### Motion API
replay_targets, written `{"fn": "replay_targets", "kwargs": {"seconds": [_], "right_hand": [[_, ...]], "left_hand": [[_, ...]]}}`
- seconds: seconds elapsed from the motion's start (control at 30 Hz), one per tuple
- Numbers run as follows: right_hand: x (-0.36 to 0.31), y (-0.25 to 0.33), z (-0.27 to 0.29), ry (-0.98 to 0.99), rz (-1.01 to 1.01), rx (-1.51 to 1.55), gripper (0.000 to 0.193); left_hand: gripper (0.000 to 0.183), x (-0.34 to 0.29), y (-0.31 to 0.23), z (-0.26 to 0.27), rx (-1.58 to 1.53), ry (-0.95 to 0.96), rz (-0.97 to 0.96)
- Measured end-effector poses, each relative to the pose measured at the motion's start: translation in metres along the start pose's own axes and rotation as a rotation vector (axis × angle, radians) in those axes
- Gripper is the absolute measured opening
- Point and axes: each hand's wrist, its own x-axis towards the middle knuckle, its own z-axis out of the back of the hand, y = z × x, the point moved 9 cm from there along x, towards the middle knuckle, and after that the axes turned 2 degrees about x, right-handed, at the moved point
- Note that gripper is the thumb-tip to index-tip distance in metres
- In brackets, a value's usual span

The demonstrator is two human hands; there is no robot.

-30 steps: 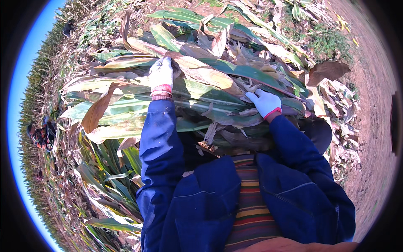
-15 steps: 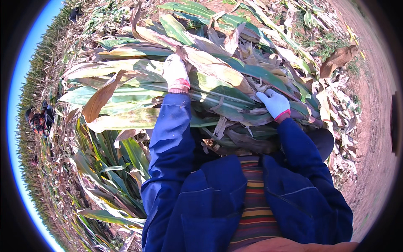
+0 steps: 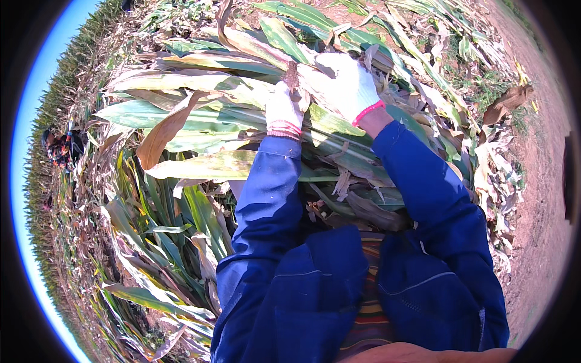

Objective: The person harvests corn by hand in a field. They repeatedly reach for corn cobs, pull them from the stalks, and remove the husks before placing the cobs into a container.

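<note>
Across the upper middle of the view, we see a thick bundle of long green and tan, partly dried leaves and stalks (image 3: 339,133), lying crosswise in front of the person. On it sits the left hand (image 3: 282,111), in a white knit glove with a red-edged cuff, its fingers bent down among the leaves; we cannot tell whether they are closed round anything. Just beyond that hand, a ragged, dark brown scrap of dry plant (image 3: 292,74) juts up. To the right and slightly farther out, we find the right hand (image 3: 354,88), in a matching glove with a bright pink-red edge, laid over the upper leaves with its fingers toward the left (sunlight washes out their tips, so we cannot say whether they grip). Dark blue cloth sleeves (image 3: 266,199) cover both arms, and between them we make out a multicoloured striped shirt (image 3: 370,311). Left of the left hand, a curled brown dry leaf (image 3: 166,130) lies over paler ones. Below it spreads a clump of slender green and yellow leaves (image 3: 175,254). At the far left, we notice another person in dark and orange clothing (image 3: 63,148), near a band of standing green plants (image 3: 57,115), while bare reddish-brown soil (image 3: 538,199) stretches along the right side.
</note>
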Motion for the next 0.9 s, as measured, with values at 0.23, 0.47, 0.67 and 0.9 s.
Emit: {"fn": "replay_targets", "kwargs": {"seconds": [0.23, 0.47, 0.67, 0.9], "right_hand": [[0.044, 0.013, -0.095, 0.429, 0.119, -0.286, 0.030], [0.053, -0.029, -0.092, 0.245, 0.045, -0.139, 0.030], [0.050, -0.008, -0.062, 0.160, 0.098, -0.369, 0.034], [0.030, -0.077, -0.057, -0.136, -0.399, 0.833, 0.029]], "left_hand": [[0.022, -0.002, 0.015, 0.008, -0.069, -0.062, 0.003], [0.016, 0.005, 0.003, 0.015, 0.563, -0.158, -0.322], [0.017, -0.002, 0.006, 0.014, 0.479, -0.144, -0.177], [0.029, -0.008, -0.005, -0.017, 0.188, 0.043, -0.323]]}}
